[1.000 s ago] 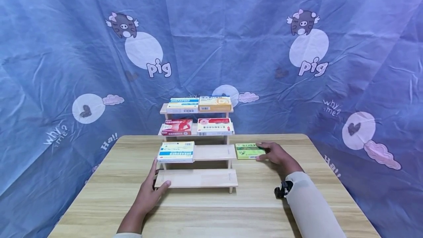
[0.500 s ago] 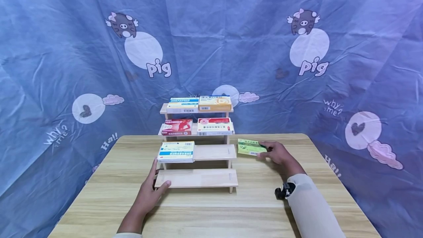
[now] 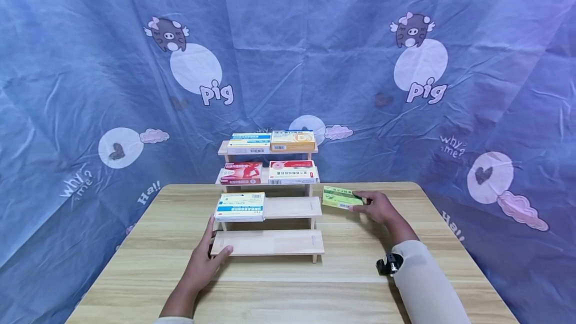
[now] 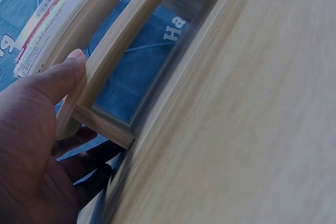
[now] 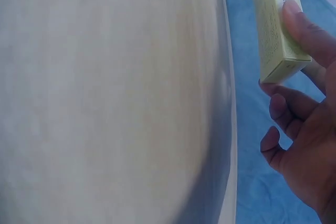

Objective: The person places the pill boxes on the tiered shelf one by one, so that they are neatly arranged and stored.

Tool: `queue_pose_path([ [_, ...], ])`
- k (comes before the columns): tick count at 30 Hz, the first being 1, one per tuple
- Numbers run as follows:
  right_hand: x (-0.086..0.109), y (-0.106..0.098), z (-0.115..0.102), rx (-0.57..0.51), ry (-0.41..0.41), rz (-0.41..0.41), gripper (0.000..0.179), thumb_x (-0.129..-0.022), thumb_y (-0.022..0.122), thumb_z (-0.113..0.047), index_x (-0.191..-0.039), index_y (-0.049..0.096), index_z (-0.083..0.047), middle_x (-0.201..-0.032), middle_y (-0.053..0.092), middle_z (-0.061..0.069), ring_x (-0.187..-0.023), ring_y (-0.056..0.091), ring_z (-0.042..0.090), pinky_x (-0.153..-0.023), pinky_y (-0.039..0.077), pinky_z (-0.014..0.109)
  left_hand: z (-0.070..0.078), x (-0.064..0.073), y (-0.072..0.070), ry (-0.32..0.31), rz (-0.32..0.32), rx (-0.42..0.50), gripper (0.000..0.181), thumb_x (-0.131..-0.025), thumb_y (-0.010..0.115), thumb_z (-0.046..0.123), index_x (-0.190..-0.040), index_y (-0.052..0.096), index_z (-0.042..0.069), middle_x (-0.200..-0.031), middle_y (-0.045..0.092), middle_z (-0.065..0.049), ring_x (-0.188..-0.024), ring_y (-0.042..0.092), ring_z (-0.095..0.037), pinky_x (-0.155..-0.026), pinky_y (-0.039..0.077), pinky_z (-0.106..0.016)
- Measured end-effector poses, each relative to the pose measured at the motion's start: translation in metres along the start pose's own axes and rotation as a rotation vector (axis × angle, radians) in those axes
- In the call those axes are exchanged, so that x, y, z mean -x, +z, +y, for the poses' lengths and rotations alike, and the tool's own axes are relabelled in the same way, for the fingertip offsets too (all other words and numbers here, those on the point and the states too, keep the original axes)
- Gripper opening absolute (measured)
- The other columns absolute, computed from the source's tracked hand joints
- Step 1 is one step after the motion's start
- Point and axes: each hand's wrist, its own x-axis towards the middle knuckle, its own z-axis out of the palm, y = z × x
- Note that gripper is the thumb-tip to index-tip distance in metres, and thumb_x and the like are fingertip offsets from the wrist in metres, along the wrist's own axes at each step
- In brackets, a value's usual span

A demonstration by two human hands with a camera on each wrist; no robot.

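My right hand (image 3: pixel 380 211) pinches a green medicine box (image 3: pixel 339 197) by its right end, just right of the stepped wooden display rack (image 3: pixel 292 243). In the right wrist view, the thumb lies on the green box's (image 5: pixel 278 30) barcode side, and the box is raised clear of the table. My left hand (image 3: pixel 201 264) holds the left end of the rack's lowest step. Seen from the left wrist, the thumb presses on the step board (image 4: pixel 121 35) and the fingers reach round its leg. A white and blue medicine box (image 3: pixel 240 207) lies on the second step, at its left.
A red box (image 3: pixel 241 173) and a white and red box (image 3: pixel 291 172) sit on the third step. On the top step are a blue and white box (image 3: pixel 249 143) and a yellow box (image 3: pixel 293 140). The wooden table (image 3: pixel 279 294) meets a blue printed cloth (image 3: pixel 288 64) behind.
My right hand has raised the green box off the table and tilted it, shifting slightly toward the back. The left hand and the rack have stayed put.
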Motion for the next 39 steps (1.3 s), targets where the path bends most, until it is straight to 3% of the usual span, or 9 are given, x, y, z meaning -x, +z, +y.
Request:
queue_pose_path([
  [9, 0.009, -0.006, -0.009, 0.086, -0.037, 0.059, 0.068, -0.093, 0.088, -0.035, -0.148, 0.067, -0.002, -0.090, 0.060, 0.013, -0.081, 0.049, 0.023, -0.069, 0.039, 0.033, 0.000, 0.001, 0.000, -0.007, -0.004, 0.003, 0.104, -0.105, 0.074, 0.046, -0.177, -0.001, 0.037, -0.170, 0.042, -0.030, -0.146, 0.056, -0.052, -0.122, 0.043, -0.066],
  [16, 0.018, -0.007, -0.014, 0.109, -0.019, 0.079, 0.071, -0.094, 0.087, -0.040, -0.150, 0.065, -0.004, -0.123, 0.072, 0.025, -0.087, 0.054, 0.024, -0.075, 0.043, 0.034, 0.002, 0.000, 0.000, -0.011, -0.008, -0.001, 0.104, -0.105, 0.074, 0.047, -0.177, -0.001, 0.037, -0.171, 0.040, -0.030, -0.148, 0.055, -0.052, -0.122, 0.042, -0.067],
  [22, 0.024, -0.009, -0.022, 0.099, -0.005, 0.117, 0.069, -0.094, 0.086, -0.038, -0.151, 0.065, -0.006, -0.101, 0.066, 0.019, -0.084, 0.051, 0.025, -0.068, 0.042, 0.034, 0.002, 0.000, 0.000, -0.022, -0.006, -0.007, 0.105, -0.104, 0.074, 0.047, -0.177, 0.000, 0.037, -0.171, 0.040, -0.029, -0.148, 0.055, -0.052, -0.123, 0.041, -0.067],
  [29, 0.031, -0.010, -0.033, 0.097, -0.038, 0.161, 0.067, -0.092, 0.089, -0.036, -0.148, 0.068, -0.004, -0.107, 0.071, 0.020, -0.080, 0.049, 0.023, -0.066, 0.040, 0.033, 0.001, 0.001, -0.001, -0.015, 0.000, -0.005, 0.104, -0.104, 0.074, 0.047, -0.177, 0.000, 0.038, -0.171, 0.041, -0.029, -0.148, 0.055, -0.052, -0.123, 0.040, -0.067],
  [34, 0.038, -0.012, -0.042, 0.114, -0.054, 0.177, 0.068, -0.091, 0.091, -0.037, -0.146, 0.069, -0.003, -0.100, 0.070, 0.017, -0.080, 0.048, 0.022, -0.066, 0.039, 0.033, 0.000, 0.001, -0.001, -0.018, -0.008, -0.006, 0.105, -0.104, 0.074, 0.049, -0.177, -0.001, 0.039, -0.171, 0.040, -0.029, -0.148, 0.054, -0.052, -0.124, 0.040, -0.068],
  [39, 0.043, -0.015, -0.049, 0.128, -0.082, 0.192, 0.069, -0.090, 0.092, -0.038, -0.145, 0.070, -0.002, -0.111, 0.073, 0.021, -0.082, 0.050, 0.023, -0.068, 0.039, 0.034, 0.000, 0.000, -0.001, -0.026, -0.010, -0.005, 0.105, -0.104, 0.073, 0.050, -0.177, -0.002, 0.039, -0.172, 0.039, -0.029, -0.149, 0.053, -0.053, -0.124, 0.039, -0.068],
])
